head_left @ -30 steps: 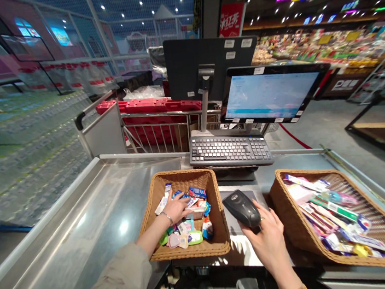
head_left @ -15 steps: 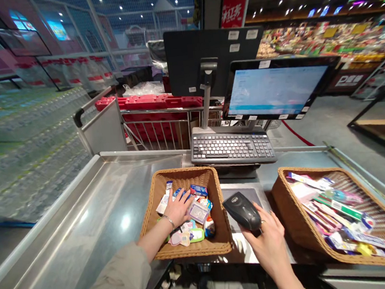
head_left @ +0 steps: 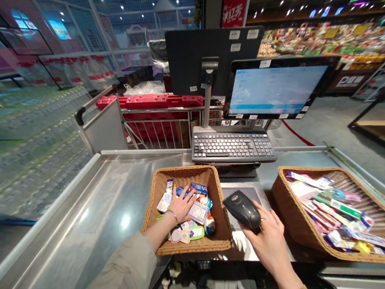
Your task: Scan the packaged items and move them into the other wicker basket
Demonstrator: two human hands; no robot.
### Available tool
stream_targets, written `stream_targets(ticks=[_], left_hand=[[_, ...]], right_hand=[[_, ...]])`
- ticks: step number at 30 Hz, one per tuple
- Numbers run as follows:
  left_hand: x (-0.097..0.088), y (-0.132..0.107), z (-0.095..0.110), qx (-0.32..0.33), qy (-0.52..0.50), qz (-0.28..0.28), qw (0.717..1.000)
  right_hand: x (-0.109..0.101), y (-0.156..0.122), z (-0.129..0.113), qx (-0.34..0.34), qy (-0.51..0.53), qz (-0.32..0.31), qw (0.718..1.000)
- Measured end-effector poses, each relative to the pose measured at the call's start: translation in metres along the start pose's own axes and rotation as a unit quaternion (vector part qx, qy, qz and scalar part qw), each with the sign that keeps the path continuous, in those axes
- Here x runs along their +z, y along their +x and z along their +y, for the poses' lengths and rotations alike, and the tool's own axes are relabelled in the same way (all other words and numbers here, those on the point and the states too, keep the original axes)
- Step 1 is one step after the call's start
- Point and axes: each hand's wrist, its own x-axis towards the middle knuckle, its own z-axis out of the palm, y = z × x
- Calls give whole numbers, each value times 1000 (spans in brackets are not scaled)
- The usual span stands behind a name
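Note:
My left hand reaches into a brown wicker basket with its fingers spread over small packaged goods. Under and around the fingers lie a blue box, a clear-lidded plastic case and a green-and-white item. My right hand is wrapped round a black barcode scanner, just right of that basket, the scanner's head pointing up and left. A second wicker basket on the right holds toothbrush-like packs and other packaged goods.
Behind the baskets stand a keyboard and a lit monitor on a post. A metal counter with a raised rim extends to the left. Beyond it are a trolley and stacked bottle packs.
My left hand has shifted slightly right and farther into the basket, its fingers more spread. My right hand and the scanner have barely moved.

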Motion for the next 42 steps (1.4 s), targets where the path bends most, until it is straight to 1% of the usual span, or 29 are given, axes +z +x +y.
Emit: stream_targets(ticks=[7, 12, 14, 17, 20, 22, 25, 28, 31, 35, 42], left_hand=[[0, 0, -6, 8, -17, -5, 1000], [-7, 1, -7, 46, -12, -2, 999], [-11, 1, -6, 52, -12, -4, 999], [-20, -3, -3, 23, -15, 6, 1000], [-34, -8, 5, -25, -15, 40, 999], [-47, -11, 12, -50, -14, 66, 996], [-72, -12, 25, -80, -10, 108, 991], [-98, -5, 42, -114, 1, 156, 981], [-118, 6, 62, -138, 9, 198, 970], [-132, 26, 89, -153, 10, 230, 961], [-142, 57, 129, -161, 5, 249, 955]], right_hand=[[-8, 0, -1, 10, 3, 2, 1000], [-16, 0, 3, 15, 2, 0, 1000], [-18, -1, 7, 14, 3, -1, 1000], [-20, -4, 15, 8, 7, -3, 1000], [-22, -5, 23, 7, 12, -3, 1000], [-25, -4, 27, 5, 17, 1, 1000], [-31, -1, 32, -14, 24, 10, 1000], [-40, 5, 37, -39, 17, 15, 999], [-50, 12, 41, -60, 1, 23, 998], [-65, 21, 44, -80, -28, 30, 996], [-89, 20, 57, -93, -49, 34, 994]])
